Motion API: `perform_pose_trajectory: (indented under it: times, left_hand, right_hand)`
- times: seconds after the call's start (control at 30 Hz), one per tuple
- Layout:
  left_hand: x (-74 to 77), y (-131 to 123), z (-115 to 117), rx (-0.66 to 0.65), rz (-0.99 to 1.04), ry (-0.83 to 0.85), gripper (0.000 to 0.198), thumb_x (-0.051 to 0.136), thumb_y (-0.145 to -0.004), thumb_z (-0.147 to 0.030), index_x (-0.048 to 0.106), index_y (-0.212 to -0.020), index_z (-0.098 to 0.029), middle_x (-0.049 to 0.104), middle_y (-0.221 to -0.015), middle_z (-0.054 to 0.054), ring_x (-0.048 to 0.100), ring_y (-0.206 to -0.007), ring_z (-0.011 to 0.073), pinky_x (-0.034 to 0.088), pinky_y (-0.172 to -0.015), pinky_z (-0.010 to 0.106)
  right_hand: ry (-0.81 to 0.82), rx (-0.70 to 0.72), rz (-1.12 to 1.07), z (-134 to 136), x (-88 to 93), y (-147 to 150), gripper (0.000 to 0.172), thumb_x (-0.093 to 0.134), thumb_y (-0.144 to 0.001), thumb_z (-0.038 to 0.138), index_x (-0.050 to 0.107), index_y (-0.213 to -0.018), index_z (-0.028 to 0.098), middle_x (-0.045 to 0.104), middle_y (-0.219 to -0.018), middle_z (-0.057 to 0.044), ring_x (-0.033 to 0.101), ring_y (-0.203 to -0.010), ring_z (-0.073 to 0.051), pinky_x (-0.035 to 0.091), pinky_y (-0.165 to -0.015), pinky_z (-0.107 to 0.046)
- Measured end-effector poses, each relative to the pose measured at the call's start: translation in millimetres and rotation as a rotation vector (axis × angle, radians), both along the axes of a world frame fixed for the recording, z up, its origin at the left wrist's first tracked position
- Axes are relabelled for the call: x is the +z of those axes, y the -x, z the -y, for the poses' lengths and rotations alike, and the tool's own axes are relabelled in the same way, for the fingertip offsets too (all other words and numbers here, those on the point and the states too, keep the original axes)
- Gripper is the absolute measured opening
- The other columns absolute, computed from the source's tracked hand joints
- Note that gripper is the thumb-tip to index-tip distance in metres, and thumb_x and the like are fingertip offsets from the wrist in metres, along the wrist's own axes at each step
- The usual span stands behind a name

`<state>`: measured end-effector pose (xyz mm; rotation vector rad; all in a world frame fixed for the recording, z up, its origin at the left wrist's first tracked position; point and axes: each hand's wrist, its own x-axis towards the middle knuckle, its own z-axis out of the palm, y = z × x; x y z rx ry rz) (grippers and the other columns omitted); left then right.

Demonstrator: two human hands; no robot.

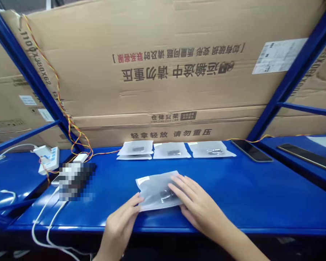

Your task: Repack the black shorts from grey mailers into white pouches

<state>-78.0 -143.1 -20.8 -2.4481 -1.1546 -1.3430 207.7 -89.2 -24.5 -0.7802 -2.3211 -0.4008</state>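
A frosted zip bag point(154, 186) with a small white label and a dark item inside is tilted up a little over the front of the blue shelf. My left hand point(122, 219) pinches its lower left edge. On the right side, my right hand point(197, 201) grips the same bag, fingers laid across its face and the thumb at the lower edge. The dark item shows only partly beside my right fingertips. Behind it lie more frosted bags in a row: a stacked pair point(130, 148) at left, one bag point(165, 151) in the middle and another point(203, 148) at right.
Large cardboard sheets point(163, 98) stand behind the blue shelf point(233, 203). One phone point(251, 150) lies at the back right, another point(309, 156) farther right. A power strip point(50, 161), white cables point(47, 224) and a pixelated dark object point(76, 181) occupy the left.
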Motion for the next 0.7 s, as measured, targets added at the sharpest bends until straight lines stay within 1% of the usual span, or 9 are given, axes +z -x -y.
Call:
perform_pose_trajectory:
  times: [0.07, 0.13, 0.2, 0.27, 0.37, 0.43, 0.53, 0.6, 0.7]
  left_hand:
    - [-6.4, -7, -4, -0.043, 0.077, 0.079, 0.019, 0.054, -0.102, -0.008, 0.066, -0.103, -0.022, 0.082, -0.111, 0.006, 0.078, -0.111, 0.0248, 0.066, -0.094, 0.032]
    - [-10.6, -13, -8, -0.037, 0.158, 0.130, 0.018, 0.055, -0.102, -0.008, 0.065, -0.099, -0.023, 0.083, -0.110, 0.005, 0.078, -0.110, 0.0251, 0.066, -0.094, 0.034]
    - [-12.8, -17, -12, 0.037, 0.186, 0.134, 0.013, 0.058, -0.102, -0.014, 0.066, -0.100, -0.024, 0.081, -0.117, 0.007, 0.077, -0.113, 0.0261, 0.065, -0.098, 0.036]
    - [-14.3, -19, -14, 0.154, 0.137, 0.137, 0.018, 0.063, -0.102, -0.024, 0.067, -0.119, -0.024, 0.075, -0.132, 0.009, 0.072, -0.122, 0.0282, 0.062, -0.103, 0.040]
    - [-17.3, -22, -15, 0.249, -0.008, 0.154, 0.049, 0.063, -0.101, -0.034, 0.054, -0.149, -0.024, 0.069, -0.142, 0.010, 0.069, -0.127, 0.0283, 0.062, -0.103, 0.041]
    - [-20.0, -23, -17, 0.219, -0.087, 0.138, 0.039, 0.062, -0.101, -0.030, 0.062, -0.140, -0.027, 0.075, -0.133, 0.006, 0.072, -0.124, 0.0271, 0.063, -0.102, 0.040]
    - [-22.6, -24, -19, 0.184, -0.145, 0.108, 0.019, 0.060, -0.101, -0.025, 0.074, -0.114, -0.027, 0.081, -0.119, 0.003, 0.074, -0.119, 0.0277, 0.064, -0.101, 0.043]
    - [-22.8, -25, -20, 0.194, -0.151, 0.101, 0.018, 0.058, -0.101, -0.024, 0.074, -0.111, -0.026, 0.081, -0.118, 0.004, 0.075, -0.118, 0.0285, 0.065, -0.099, 0.045]
    - [-21.7, -24, -20, 0.200, -0.153, 0.089, 0.019, 0.057, -0.102, -0.024, 0.073, -0.114, -0.025, 0.081, -0.118, 0.005, 0.075, -0.117, 0.0284, 0.066, -0.097, 0.046]
  right_hand:
    - [-0.009, 0.017, 0.067, -9, -1.8, 18, 0.058, 0.049, -0.089, -0.001, 0.056, -0.145, 0.007, 0.059, -0.151, -0.021, 0.053, -0.143, -0.033, 0.055, -0.110, -0.051]
    - [-0.048, 0.022, 0.092, -21, -0.8, 33, 0.049, 0.051, -0.092, 0.000, 0.062, -0.139, 0.006, 0.069, -0.138, -0.021, 0.066, -0.129, -0.031, 0.060, -0.104, -0.046]
    - [-0.083, 0.020, 0.105, -37, 5.3, 39, 0.038, 0.052, -0.097, 0.004, 0.069, -0.130, 0.009, 0.077, -0.123, -0.016, 0.074, -0.114, -0.028, 0.063, -0.096, -0.041]
    - [-0.106, 0.010, 0.109, -55, 16.9, 33, 0.037, 0.050, -0.098, 0.006, 0.071, -0.127, 0.012, 0.079, -0.119, -0.014, 0.075, -0.109, -0.027, 0.064, -0.093, -0.040]
    - [-0.173, -0.082, 0.029, -91, 36.6, 12, 0.045, 0.043, -0.099, 0.003, 0.067, -0.136, 0.012, 0.075, -0.130, -0.015, 0.070, -0.121, -0.029, 0.058, -0.104, -0.047]
    - [-0.186, -0.203, -0.064, -121, 42.8, 3, 0.050, 0.039, -0.101, 0.002, 0.062, -0.143, 0.014, 0.069, -0.141, -0.015, 0.062, -0.133, -0.029, 0.050, -0.114, -0.050]
    - [-0.052, -0.286, -0.045, -161, 33.1, 9, 0.053, 0.035, -0.101, 0.004, 0.055, -0.150, 0.012, 0.062, -0.150, -0.017, 0.054, -0.142, -0.032, 0.042, -0.119, -0.054]
    - [0.021, -0.262, 0.020, -177, 17.3, 21, 0.054, 0.037, -0.099, 0.003, 0.057, -0.148, 0.012, 0.064, -0.146, -0.018, 0.057, -0.139, -0.033, 0.043, -0.118, -0.054]
    - [0.109, -0.240, 0.079, -183, -4.2, 35, 0.055, 0.046, -0.093, 0.005, 0.059, -0.146, 0.013, 0.066, -0.143, -0.019, 0.059, -0.136, -0.035, 0.042, -0.117, -0.057]
